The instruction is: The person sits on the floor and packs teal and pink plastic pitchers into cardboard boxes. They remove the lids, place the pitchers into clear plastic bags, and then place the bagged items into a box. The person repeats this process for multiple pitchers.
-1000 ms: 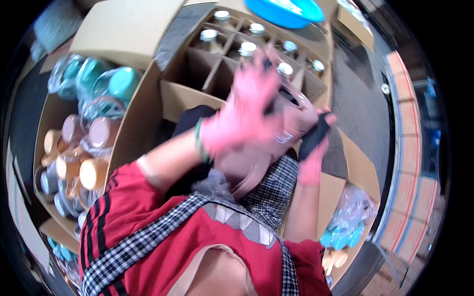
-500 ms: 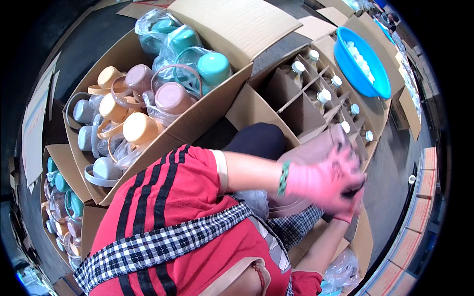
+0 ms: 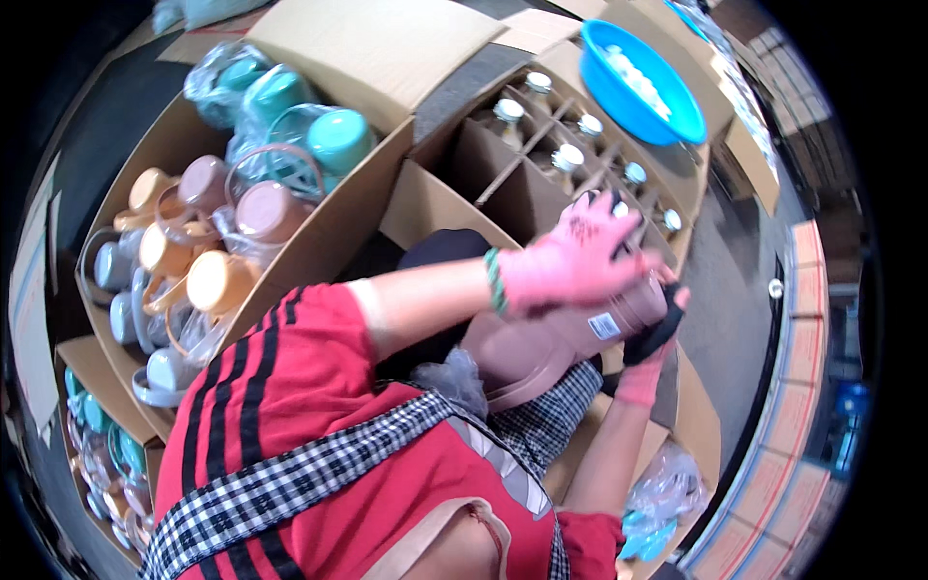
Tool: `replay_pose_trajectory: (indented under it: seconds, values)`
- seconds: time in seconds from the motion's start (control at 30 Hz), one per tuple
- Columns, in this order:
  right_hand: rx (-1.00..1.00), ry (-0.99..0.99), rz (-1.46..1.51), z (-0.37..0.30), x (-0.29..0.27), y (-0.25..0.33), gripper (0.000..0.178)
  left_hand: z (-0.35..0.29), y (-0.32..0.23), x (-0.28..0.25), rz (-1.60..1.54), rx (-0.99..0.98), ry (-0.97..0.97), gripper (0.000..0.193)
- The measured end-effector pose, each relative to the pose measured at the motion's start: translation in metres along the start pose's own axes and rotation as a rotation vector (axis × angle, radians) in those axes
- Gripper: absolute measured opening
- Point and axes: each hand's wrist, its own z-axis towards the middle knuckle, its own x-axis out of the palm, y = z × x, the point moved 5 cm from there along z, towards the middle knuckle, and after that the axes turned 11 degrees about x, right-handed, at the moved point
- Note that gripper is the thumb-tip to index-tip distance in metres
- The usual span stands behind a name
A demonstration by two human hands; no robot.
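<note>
A mauve plastic container [image 3: 580, 333] with a loop handle and a small white label lies tilted over my lap. My right hand [image 3: 650, 353], in a pink glove with dark fingertips, grips its far right end. Above the container is my left hand [image 3: 570, 259], also pink-gloved, its fingers apart and blurred; the lower fingers come close to the container's end, and whether they touch cannot be made out. Beyond the left hand, a divided carton [image 3: 503, 184] holds several glass bottles with white caps [image 3: 567, 158].
To the left, a large open carton [image 3: 333, 217] holds several pastel containers with handles, some in clear plastic bags. A blue basin [image 3: 681, 116] of small white pieces stands at the back right. Clear bags [image 3: 667, 483] lie in a carton at lower right. Stacked cartons [image 3: 788, 387] line the right side.
The view has shifted, so surroundings sit further left. My left hand has lifted off my right hand, its fingers spreading, and the container's labelled end now shows.
</note>
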Motion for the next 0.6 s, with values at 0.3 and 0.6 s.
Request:
replay_pose_trajectory:
  seconds: [0.3,0.6]
  values:
    - [0.052,0.158,0.433,0.003,0.0,0.025,0.066,-0.001,-0.02,-0.013,0.011,0.351,0.029,0.078]
    - [-1.222,-0.13,-0.996,0.005,0.094,0.138,0.067,0.066,0.036,-0.05,-0.82,-0.041,-0.348,0.048]
